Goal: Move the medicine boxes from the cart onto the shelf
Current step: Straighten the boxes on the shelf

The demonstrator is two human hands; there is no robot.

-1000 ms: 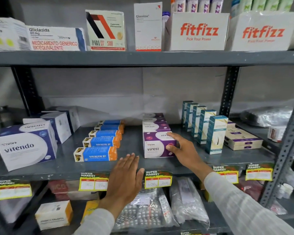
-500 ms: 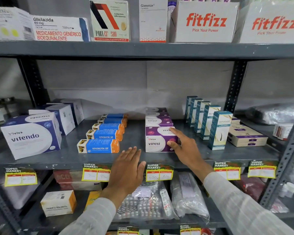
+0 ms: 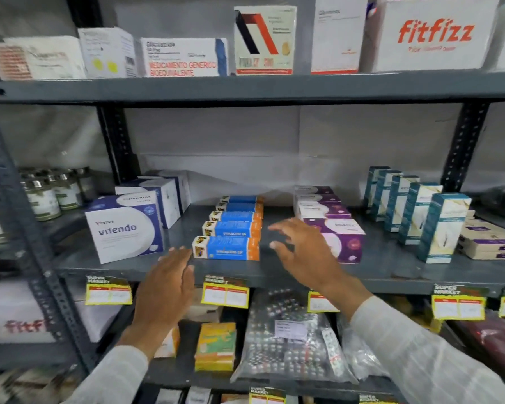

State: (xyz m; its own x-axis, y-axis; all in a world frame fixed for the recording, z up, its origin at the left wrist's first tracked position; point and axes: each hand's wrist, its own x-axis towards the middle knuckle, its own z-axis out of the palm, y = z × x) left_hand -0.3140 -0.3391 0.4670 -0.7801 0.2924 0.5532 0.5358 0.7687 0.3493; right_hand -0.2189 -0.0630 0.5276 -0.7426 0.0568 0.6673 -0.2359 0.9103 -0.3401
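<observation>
Blue-orange box just beyond left hand fingertips, purple box behind right hand fingers; both hands spread open, empty.

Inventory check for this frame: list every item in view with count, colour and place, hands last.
Vitendo box: 1, white and blue, middle shelf front left; similar boxes behind it.
Vivalyn boxes: 5, blue with orange ends, middle shelf centre, in a row front to back.
Purple boxes: about 4, purple and white, right of centre.
Teal boxes: 5, teal and cream, upright, middle shelf right.
Beige flat boxes: stacked, far right; count unclear.
Jars: several, dark lids, far left.
Fitfizz carton: 1, white with red lettering, top shelf right.
Price tags: yellow, along shelf edge.
Blister-pack bags: clear, lower shelf.
Left hand: open, empty.
Right hand: open, empty.
</observation>
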